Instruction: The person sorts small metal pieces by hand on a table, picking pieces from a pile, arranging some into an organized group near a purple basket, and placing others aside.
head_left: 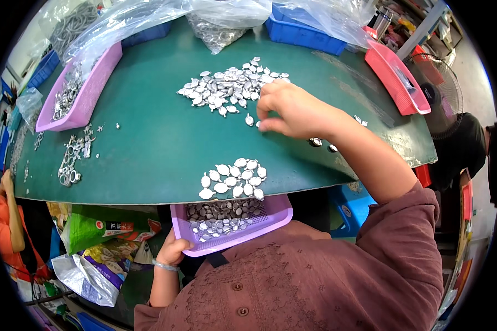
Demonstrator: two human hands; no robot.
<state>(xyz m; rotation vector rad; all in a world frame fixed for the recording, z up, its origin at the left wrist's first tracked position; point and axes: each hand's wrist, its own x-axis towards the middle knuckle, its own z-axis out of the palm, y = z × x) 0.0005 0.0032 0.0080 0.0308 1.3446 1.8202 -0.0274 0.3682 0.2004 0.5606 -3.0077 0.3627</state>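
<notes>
My left hand [174,249] grips the left corner of a purple plastic basket [243,241], tilted at the table's front edge. Small silver oval metal pieces [221,226] lie inside it. Above the basket, a loose group of similar oval pieces [232,171] rests on the green table [149,149]. Farther back is a bigger pile of these pieces [226,85]. At that pile's right side is my right hand [284,110], its fingers bent and its thumb apart from them. One oval piece [258,124] lies at the thumb tip; another [249,119] is just left of it.
At the left stands a pink-purple basket [102,80] of metal parts, with loose rings [69,171] nearby. A blue tray [303,34] and plastic bags [221,27] line the back. To the right are a red-pink basket [395,77] and a fan [442,91]. Another person's arm [14,220] shows far left.
</notes>
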